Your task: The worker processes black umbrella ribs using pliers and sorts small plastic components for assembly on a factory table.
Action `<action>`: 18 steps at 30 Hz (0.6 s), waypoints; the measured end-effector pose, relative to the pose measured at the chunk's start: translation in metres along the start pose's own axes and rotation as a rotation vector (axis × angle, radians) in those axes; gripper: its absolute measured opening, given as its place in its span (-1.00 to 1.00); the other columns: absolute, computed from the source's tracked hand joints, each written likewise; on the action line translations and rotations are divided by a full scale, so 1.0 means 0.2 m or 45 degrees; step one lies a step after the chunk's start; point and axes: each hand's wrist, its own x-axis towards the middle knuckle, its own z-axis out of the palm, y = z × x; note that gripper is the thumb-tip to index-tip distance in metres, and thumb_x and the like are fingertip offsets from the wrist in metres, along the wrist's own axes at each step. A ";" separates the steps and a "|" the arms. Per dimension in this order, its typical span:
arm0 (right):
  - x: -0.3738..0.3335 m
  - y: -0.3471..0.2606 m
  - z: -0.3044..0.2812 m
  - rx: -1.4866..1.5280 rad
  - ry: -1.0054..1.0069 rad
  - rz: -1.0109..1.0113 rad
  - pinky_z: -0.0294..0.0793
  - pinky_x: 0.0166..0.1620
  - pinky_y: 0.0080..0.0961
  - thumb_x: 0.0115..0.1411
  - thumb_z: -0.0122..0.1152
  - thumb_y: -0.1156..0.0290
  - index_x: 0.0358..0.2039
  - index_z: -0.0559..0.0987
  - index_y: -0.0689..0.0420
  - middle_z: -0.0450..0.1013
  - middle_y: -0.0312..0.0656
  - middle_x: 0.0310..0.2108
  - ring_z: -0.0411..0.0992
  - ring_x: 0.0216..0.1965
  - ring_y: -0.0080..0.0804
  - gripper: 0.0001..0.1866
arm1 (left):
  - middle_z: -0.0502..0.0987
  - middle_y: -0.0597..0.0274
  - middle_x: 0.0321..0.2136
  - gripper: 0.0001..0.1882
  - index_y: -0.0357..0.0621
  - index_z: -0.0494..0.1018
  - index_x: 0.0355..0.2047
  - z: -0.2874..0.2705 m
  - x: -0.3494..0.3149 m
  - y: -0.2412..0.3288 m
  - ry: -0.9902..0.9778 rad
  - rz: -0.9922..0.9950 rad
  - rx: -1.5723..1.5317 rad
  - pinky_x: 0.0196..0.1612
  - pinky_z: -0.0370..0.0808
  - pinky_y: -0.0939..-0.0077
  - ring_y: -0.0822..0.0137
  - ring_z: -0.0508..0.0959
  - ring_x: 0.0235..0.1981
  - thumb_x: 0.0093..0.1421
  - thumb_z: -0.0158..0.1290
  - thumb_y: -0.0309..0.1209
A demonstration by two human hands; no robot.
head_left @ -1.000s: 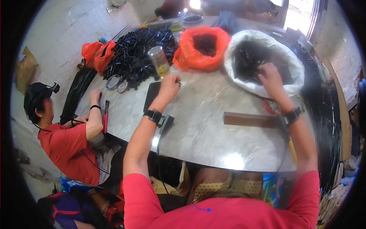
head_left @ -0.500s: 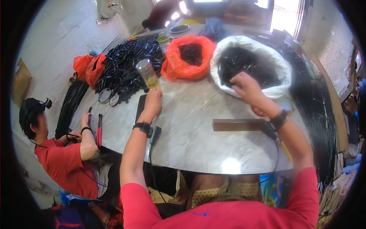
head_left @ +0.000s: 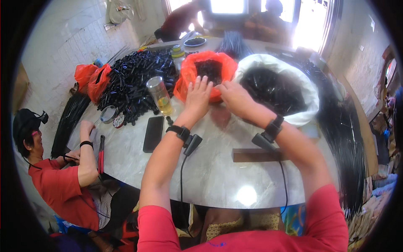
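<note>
My left hand (head_left: pixel 199 95) lies against the front of an orange plastic bag (head_left: pixel 187 63), fingers stretched out toward its rim. Dark small pieces (head_left: pixel 208 70) fill that bag. Beside it, my right hand (head_left: pixel 236 97) has its fingers bent together at the bag's front right edge; what they hold, if anything, is hidden. To the right stands a white sack (head_left: pixel 310 86) holding black tube-like pieces (head_left: pixel 270 90). A clear glass (head_left: pixel 159 94) with yellow liquid stands left of my left hand, touched by neither hand.
A phone (head_left: pixel 153 134) and a brown bar (head_left: pixel 258 155) lie on the table (head_left: pixel 210 176). Black tubes (head_left: pixel 138 75) are heaped at the left. Long dark wires (head_left: pixel 342 138) line the right edge. A co-worker (head_left: pixel 63 180) sits at left near red-handled pliers (head_left: pixel 101 154).
My left hand has left the glass, which now stands alone, and moved right to the orange bag. My right hand has moved left from the white sack to the same bag.
</note>
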 end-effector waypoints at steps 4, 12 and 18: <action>0.09 0.02 0.00 -0.063 -0.032 -0.069 0.38 -0.02 -0.23 0.17 0.11 0.40 -0.03 0.47 0.21 0.43 -0.04 -0.14 0.40 -0.11 -0.10 -0.65 | 0.52 0.04 -0.16 -0.66 -0.18 0.50 -0.18 0.03 0.03 -0.06 -0.246 0.039 0.186 0.35 0.01 -0.05 0.10 0.50 -0.05 -0.04 0.13 -0.49; 0.15 0.20 0.14 -0.344 -0.044 -0.356 0.28 0.00 -0.32 0.21 0.09 0.25 -0.16 0.53 0.13 0.47 -0.18 -0.23 0.39 -0.14 -0.23 -0.72 | 0.56 0.11 -0.45 -0.92 -0.14 0.51 -0.46 0.08 -0.19 -0.05 -0.408 0.180 0.156 -0.16 0.41 0.28 0.15 0.56 -0.32 -0.02 0.08 -0.47; 0.04 0.19 0.14 -0.413 -0.650 -0.241 0.27 -0.01 -0.36 0.21 0.11 0.23 -0.23 0.56 0.02 0.49 -0.25 -0.28 0.39 -0.15 -0.26 -0.80 | 0.54 0.07 -0.41 -0.84 -0.22 0.50 -0.39 0.00 -0.22 -0.08 -0.478 -0.026 -0.164 -0.18 0.45 0.18 0.04 0.55 -0.25 0.00 0.15 -0.44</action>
